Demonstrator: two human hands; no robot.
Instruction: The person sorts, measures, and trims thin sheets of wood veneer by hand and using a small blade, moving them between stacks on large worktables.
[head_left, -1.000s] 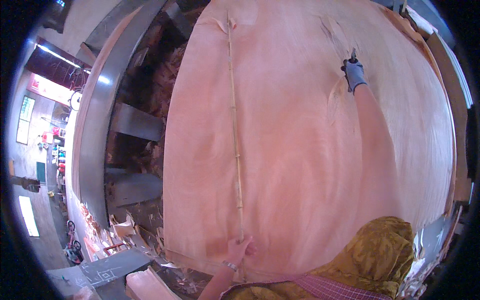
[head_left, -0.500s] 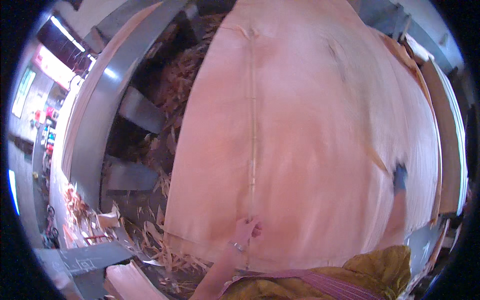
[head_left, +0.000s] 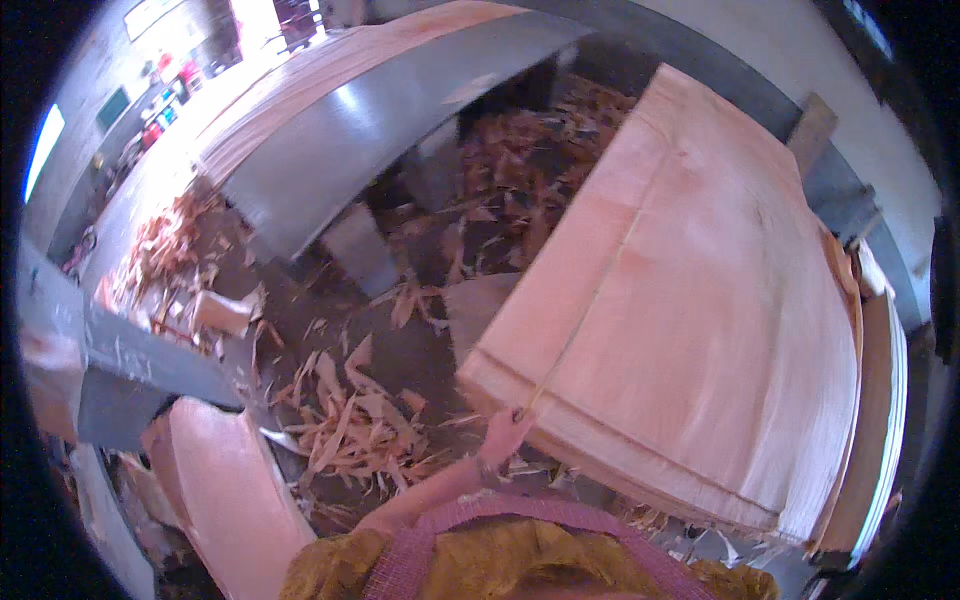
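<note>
In the head view, my left hand (head_left: 506, 436) is closed around the near end of a long thin bamboo stick (head_left: 601, 287), at the front edge of a large stack of thin wood veneer sheets (head_left: 710, 330). The stick lies lengthwise over the pale, pinkish top sheet, toward its left side. Beneath my hand, the sheets' front edges show as slightly stepped layers. My right hand is out of view.
Wood scraps (head_left: 350, 420) litter the floor left of the stack. A long grey metal-sided bench (head_left: 350, 120) bears another veneer pile beyond them. A curved wood sheet (head_left: 230, 490) lies near left beside a grey beam (head_left: 160, 350). Boards (head_left: 870, 400) stand along the right.
My view has swung left, so the stack now appears tilted and farther right. My right hand, dark-gloved on the top sheet before, has left the view. My left hand stays at the stick's near end.
</note>
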